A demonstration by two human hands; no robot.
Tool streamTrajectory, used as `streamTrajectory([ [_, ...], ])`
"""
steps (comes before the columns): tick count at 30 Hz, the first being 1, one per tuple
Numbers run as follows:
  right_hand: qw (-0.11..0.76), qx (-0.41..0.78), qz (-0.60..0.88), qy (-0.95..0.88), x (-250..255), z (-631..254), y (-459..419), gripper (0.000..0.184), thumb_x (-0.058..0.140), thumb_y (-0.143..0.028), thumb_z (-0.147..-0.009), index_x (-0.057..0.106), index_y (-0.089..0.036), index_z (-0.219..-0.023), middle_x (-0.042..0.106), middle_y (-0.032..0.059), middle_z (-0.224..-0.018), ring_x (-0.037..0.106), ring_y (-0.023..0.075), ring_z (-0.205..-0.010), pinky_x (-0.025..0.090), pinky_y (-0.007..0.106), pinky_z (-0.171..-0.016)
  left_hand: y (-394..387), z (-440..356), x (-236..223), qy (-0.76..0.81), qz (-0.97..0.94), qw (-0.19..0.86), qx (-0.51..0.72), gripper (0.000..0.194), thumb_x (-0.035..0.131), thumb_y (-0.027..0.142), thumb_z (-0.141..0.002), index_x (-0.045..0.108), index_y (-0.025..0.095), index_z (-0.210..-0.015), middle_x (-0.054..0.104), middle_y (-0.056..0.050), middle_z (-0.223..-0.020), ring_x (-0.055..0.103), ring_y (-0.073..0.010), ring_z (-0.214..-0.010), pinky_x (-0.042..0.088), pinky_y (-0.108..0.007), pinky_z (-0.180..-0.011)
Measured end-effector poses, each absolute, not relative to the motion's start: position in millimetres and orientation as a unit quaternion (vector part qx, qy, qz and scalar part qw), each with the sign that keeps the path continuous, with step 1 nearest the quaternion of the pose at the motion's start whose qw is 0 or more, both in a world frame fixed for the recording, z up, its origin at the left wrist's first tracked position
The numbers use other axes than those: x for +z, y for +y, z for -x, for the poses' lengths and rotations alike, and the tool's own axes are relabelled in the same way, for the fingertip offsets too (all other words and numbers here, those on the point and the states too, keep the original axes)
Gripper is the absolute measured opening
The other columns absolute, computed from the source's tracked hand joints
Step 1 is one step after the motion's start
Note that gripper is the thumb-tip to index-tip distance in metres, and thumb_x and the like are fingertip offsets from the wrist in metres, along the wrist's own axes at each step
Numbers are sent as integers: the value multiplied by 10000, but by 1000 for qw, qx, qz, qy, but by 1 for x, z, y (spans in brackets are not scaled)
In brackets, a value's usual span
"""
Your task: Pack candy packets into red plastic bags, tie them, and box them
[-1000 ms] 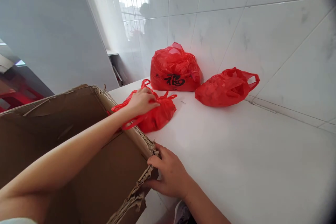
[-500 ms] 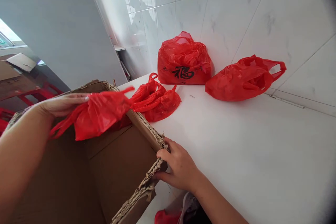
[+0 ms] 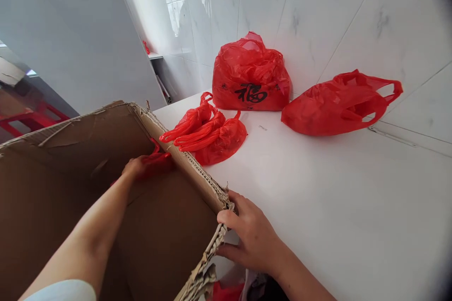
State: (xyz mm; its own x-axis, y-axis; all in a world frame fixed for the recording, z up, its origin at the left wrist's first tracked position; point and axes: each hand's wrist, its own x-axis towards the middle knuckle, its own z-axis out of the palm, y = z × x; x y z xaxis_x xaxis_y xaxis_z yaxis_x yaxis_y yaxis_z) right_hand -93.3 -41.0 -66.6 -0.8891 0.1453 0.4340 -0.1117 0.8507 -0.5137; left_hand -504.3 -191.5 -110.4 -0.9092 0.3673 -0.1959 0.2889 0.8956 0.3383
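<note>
A large open cardboard box [image 3: 190,176] with ragged, torn edges fills the lower left. My left hand [image 3: 134,167] is down inside it, against the far inner corner, closed on a red plastic bag [image 3: 155,165]; its fingertips are partly hidden. My right hand [image 3: 252,230] grips the near right corner of the box rim, thumb on top and fingers on the outer side. Just beyond the rim, a cluster of small knotted red bags [image 3: 212,134] lies on the white tabletop [image 3: 318,197], some handles draped over the cardboard edge.
A full red bag with black characters [image 3: 251,75] stands against the tiled wall [image 3: 268,4]. To its right lies another red bag [image 3: 328,106] with loop handles. A grey panel [image 3: 81,33] rises behind the box, and red stools [image 3: 33,120] stand at far left.
My left hand has lowered the red plastic bag from above the rim into the box. My right hand keeps its hold on the corner. The view has shifted slightly.
</note>
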Motion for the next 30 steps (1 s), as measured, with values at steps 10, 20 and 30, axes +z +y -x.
streamTrajectory([
  [10, 231, 268, 8, -935, -65, 94, -39, 420, 688, -537, -746, 578, -224, -1003, 465, 149, -1276, 552, 274, -1033, 486, 386, -833, -115, 486, 18, 892, -190, -213, 351, 384, 445, 272, -960, 437, 135, -1318, 517, -136, -1310, 551, -236, -1111, 470, -440, -917],
  [20, 235, 256, 15, -937, -68, 92, -41, 467, 687, -578, -737, 580, -234, -1034, 461, 154, -1310, 545, 277, -1082, 471, 395, -871, -11, 338, 25, 819, -510, -50, 257, 280, 839, 391, -544, 667, 174, -584, 687, -128, -930, 520, -403, -1109, 318, -551, -970],
  [30, 233, 263, 15, -936, -68, 92, -39, 479, 718, -571, -713, 579, -240, -1030, 469, 143, -1311, 557, 267, -1035, 477, 383, -835, -83, 391, 108, 701, -461, 145, 524, 374, 527, 421, -869, 629, 165, -1121, 705, -85, -1067, 675, -257, -956, 540, -447, -871],
])
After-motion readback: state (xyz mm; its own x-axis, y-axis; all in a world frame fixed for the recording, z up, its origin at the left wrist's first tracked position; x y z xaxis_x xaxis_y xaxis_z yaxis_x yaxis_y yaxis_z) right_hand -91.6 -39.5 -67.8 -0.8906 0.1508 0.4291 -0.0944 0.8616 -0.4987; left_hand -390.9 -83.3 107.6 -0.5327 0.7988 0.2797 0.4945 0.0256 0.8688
